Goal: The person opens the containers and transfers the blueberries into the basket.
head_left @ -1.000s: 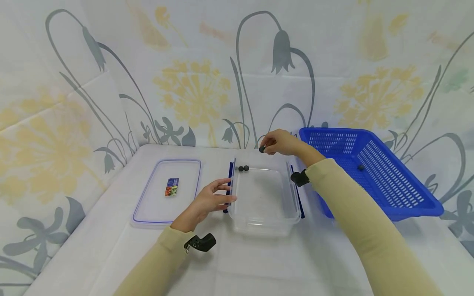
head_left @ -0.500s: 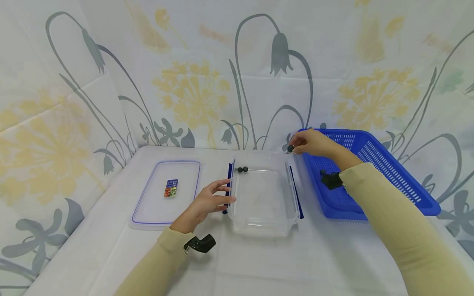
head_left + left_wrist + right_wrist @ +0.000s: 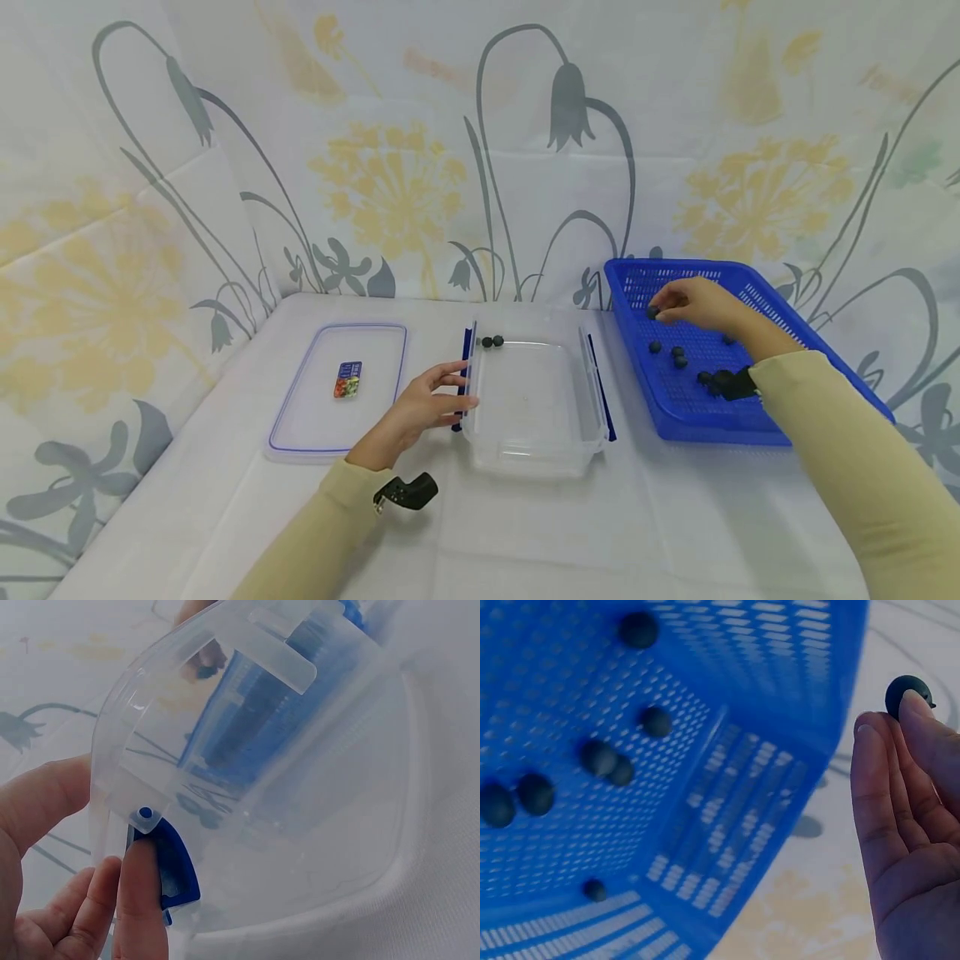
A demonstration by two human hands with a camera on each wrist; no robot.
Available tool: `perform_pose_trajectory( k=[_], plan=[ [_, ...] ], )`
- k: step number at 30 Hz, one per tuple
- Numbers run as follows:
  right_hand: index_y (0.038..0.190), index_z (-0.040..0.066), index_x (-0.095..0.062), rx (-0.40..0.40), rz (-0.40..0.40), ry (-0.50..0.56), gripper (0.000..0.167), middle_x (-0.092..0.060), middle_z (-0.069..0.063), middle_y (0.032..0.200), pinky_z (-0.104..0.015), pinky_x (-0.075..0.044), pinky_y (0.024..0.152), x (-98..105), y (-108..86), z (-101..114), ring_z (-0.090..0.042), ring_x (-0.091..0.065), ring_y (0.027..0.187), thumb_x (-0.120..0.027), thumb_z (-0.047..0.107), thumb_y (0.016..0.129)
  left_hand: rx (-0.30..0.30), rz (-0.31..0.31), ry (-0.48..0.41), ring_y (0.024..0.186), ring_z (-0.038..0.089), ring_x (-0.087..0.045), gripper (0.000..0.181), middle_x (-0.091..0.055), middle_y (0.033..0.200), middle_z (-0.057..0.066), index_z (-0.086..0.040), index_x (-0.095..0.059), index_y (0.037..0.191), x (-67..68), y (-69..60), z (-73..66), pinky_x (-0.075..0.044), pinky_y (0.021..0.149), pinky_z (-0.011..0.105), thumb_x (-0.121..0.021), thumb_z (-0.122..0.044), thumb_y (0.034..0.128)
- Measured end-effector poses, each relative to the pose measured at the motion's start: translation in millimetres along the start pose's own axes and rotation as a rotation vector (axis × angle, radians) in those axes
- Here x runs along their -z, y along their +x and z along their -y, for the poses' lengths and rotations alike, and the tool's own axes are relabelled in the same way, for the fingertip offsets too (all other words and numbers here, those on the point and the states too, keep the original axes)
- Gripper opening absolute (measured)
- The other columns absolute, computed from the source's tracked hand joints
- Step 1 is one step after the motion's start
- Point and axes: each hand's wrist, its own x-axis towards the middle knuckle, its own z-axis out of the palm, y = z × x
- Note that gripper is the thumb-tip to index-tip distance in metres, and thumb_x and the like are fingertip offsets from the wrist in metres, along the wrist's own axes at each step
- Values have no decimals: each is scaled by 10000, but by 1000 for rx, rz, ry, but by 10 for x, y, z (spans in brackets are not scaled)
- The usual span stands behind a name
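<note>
My left hand (image 3: 420,408) holds the left side of a clear plastic container (image 3: 536,458), the thumb at its rim; in the left wrist view the fingers (image 3: 139,900) lie at its blue latch (image 3: 176,862). Two dark blueberries (image 3: 493,342) sit at the container's far left corner. Over the left part of a blue basket (image 3: 750,425), my right hand (image 3: 701,304) pinches another blueberry (image 3: 907,696) between thumb and fingertips. Several loose blueberries (image 3: 598,757) lie on the basket's floor. My right wrist and its camera hide part of the basket.
A clear lid (image 3: 300,429) with a blue seal and a small printed label (image 3: 348,379) lies flat at the left of the white-covered table (image 3: 525,533). A flower-patterned cloth (image 3: 420,83) hangs behind. The basket stands close to the container's right side.
My right hand has moved right, from above the container's far edge to over the blue basket, still pinching the blueberry. More berries in the basket are now uncovered. My left hand stays put.
</note>
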Motion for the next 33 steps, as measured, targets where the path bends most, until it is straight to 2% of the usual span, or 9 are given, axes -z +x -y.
perform_pose_trajectory(
  k=[11, 17, 23, 27, 33],
  plan=[
    [1057, -125, -575, -105, 13, 61, 249, -642, -146, 905, -481, -513, 748, -10, -316, -539, -302, -620, 820, -618, 49, 884, 0, -3, -2, 1026, 259, -540, 618, -489, 1210, 109, -122, -464, 1357, 4, -1, 9, -499, 869, 416, -733, -86, 802],
    [1061, -140, -553, -152, 36, 54, 277, -624, -154, 873, -521, -504, 748, -28, -409, -711, -322, -618, 794, -623, 51, 873, 0, -9, -14, 1027, 250, -542, 615, -497, 1204, 93, -135, -469, 1354, -4, -15, 8, -500, 867, 413, -733, -82, 800],
    [1074, -166, -525, -185, 79, 91, 295, -628, -159, 868, -484, -522, 749, -87, -445, -805, -336, -621, 819, -615, 24, 867, 7, -2, -28, 1009, 244, -552, 615, -497, 1206, 93, -135, -469, 1355, -4, -24, 53, -507, 857, 405, -732, -80, 802],
    [1061, -162, -527, -181, 58, 70, 289, -629, -177, 866, -484, -525, 722, -62, -467, -821, -338, -623, 799, -616, 24, 858, -14, 2, -24, 1018, 246, -546, 617, -496, 1200, 96, -125, -467, 1355, -3, -6, 60, -505, 858, 411, -734, -86, 800],
    [1089, -163, -515, -177, 36, 87, 307, -621, -225, 915, -477, -528, 736, -28, -423, -771, -327, -627, 811, -601, 39, 874, -10, -7, -27, 1009, 238, -555, 612, -502, 1203, 80, -142, -471, 1353, 2, 2, 42, -505, 859, 410, -728, -71, 802]
  ],
)
